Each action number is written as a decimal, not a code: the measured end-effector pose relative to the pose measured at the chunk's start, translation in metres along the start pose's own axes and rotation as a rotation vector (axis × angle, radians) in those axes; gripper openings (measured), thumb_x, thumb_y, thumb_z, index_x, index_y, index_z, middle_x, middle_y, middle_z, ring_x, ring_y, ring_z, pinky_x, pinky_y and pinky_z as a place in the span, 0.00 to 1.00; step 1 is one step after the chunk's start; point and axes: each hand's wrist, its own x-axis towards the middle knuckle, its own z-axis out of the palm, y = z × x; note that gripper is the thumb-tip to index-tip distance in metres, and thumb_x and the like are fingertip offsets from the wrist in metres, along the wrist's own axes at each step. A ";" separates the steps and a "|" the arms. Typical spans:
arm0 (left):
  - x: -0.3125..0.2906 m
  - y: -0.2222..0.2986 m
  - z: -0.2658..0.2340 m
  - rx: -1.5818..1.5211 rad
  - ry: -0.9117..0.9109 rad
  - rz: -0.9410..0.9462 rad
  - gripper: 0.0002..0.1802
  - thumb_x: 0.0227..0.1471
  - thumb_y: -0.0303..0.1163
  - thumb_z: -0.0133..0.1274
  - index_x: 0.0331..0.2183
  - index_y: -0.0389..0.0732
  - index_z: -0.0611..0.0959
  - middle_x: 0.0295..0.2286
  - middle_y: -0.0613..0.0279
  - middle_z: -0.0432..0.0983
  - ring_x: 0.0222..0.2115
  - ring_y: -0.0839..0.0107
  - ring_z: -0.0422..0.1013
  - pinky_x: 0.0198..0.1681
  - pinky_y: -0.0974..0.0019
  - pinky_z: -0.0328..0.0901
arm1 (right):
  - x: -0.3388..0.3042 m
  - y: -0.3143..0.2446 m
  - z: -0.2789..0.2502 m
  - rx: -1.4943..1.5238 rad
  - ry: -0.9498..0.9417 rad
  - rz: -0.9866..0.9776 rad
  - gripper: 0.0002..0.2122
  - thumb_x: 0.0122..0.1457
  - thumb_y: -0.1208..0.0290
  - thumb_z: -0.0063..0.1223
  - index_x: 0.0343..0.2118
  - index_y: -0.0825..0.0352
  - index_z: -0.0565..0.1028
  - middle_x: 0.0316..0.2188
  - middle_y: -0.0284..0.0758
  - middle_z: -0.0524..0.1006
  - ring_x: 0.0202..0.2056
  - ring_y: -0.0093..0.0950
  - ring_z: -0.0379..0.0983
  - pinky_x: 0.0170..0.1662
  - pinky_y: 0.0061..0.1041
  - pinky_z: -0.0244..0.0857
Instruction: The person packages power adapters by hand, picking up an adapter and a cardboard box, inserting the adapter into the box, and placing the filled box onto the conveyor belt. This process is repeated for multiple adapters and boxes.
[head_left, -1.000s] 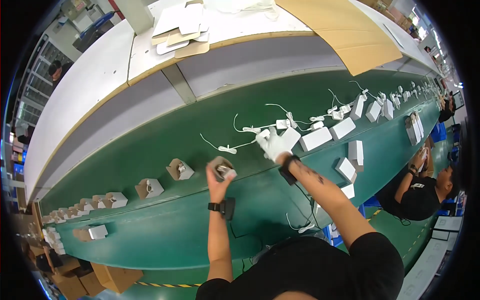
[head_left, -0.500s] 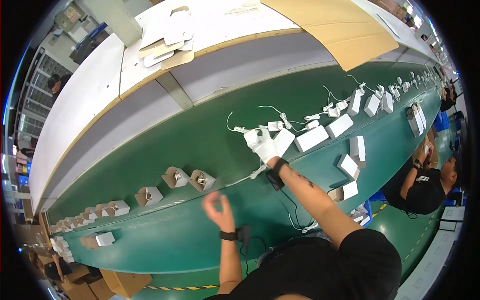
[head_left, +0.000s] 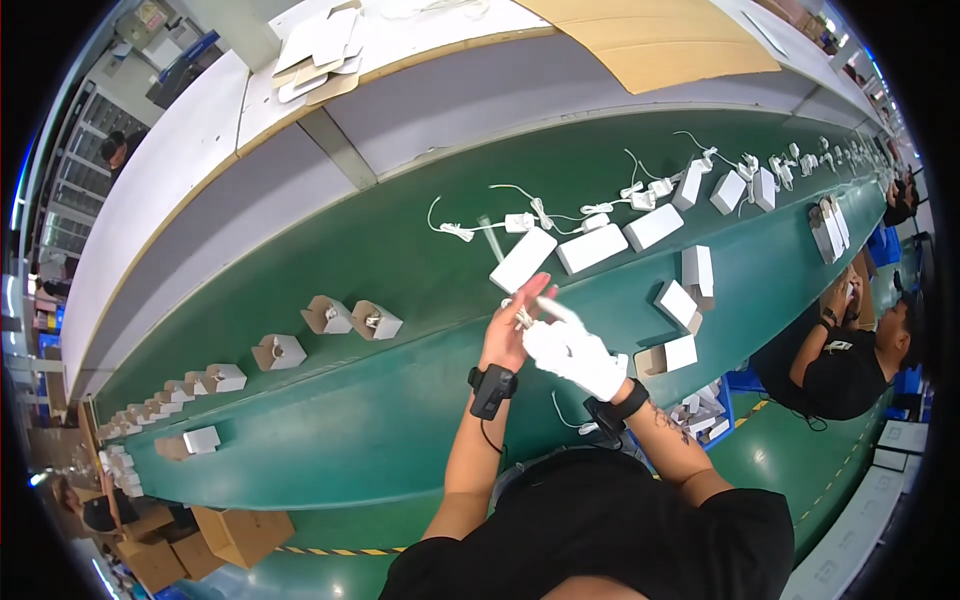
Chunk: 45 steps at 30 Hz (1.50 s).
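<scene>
My bare left hand (head_left: 503, 338) and my white-gloved right hand (head_left: 578, 358) meet over the near green surface. Between them a bundled white charger cable (head_left: 523, 317) shows against the left palm and thumb. The left fingers stretch past it, and the gloved fingers close over its other side. Whether a plug is hidden inside the glove I cannot make out. Just beyond my fingertips lies a white box (head_left: 524, 260), with another white box (head_left: 592, 249) to its right. Behind them are a white adapter (head_left: 519, 223) and a coiled white cable (head_left: 457, 232).
Open boxes with white contents (head_left: 376, 320) line the belt leftward. Several white cartons (head_left: 680, 305) lie on the near surface at right, above a blue bin (head_left: 722, 410). A cardboard sheet (head_left: 650, 50) overhangs the far shelf. A co-worker (head_left: 850, 370) sits at right.
My right hand has drawn back from the belt toward me, bringing the white cable. My left hand has moved up and right to meet it.
</scene>
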 end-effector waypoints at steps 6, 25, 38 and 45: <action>0.009 0.005 0.007 0.186 -0.071 -0.189 0.30 0.54 0.44 0.49 0.54 0.40 0.65 0.52 0.57 0.64 0.51 0.62 0.63 0.51 0.58 0.58 | 0.013 0.012 -0.019 0.046 -0.023 0.191 0.20 0.53 0.65 0.55 0.47 0.68 0.67 0.40 0.34 0.72 0.36 0.22 0.71 0.35 0.20 0.68; 0.032 0.052 -0.064 0.886 -0.364 -0.059 0.47 0.28 0.24 0.67 0.53 0.44 0.62 0.47 0.65 0.64 0.50 0.72 0.61 0.52 0.66 0.57 | -0.017 -0.046 -0.082 1.656 -0.244 0.809 0.25 0.61 0.58 0.44 0.55 0.70 0.57 0.48 0.44 0.66 0.36 0.27 0.67 0.33 0.21 0.66; -0.023 0.051 -0.020 1.156 -0.426 0.077 0.47 0.24 0.35 0.72 0.50 0.42 0.68 0.45 0.62 0.68 0.47 0.68 0.64 0.51 0.64 0.59 | 0.064 -0.054 -0.037 -0.809 -0.633 -0.144 0.10 0.47 0.70 0.53 0.29 0.72 0.74 0.28 0.42 0.75 0.29 0.35 0.74 0.30 0.30 0.68; -0.025 0.045 -0.047 1.143 -0.250 0.379 0.42 0.23 0.36 0.72 0.46 0.42 0.72 0.41 0.60 0.70 0.43 0.66 0.67 0.49 0.63 0.60 | 0.089 -0.035 -0.016 -0.579 -0.595 -0.332 0.06 0.44 0.71 0.51 0.23 0.68 0.72 0.24 0.39 0.74 0.25 0.40 0.73 0.25 0.34 0.66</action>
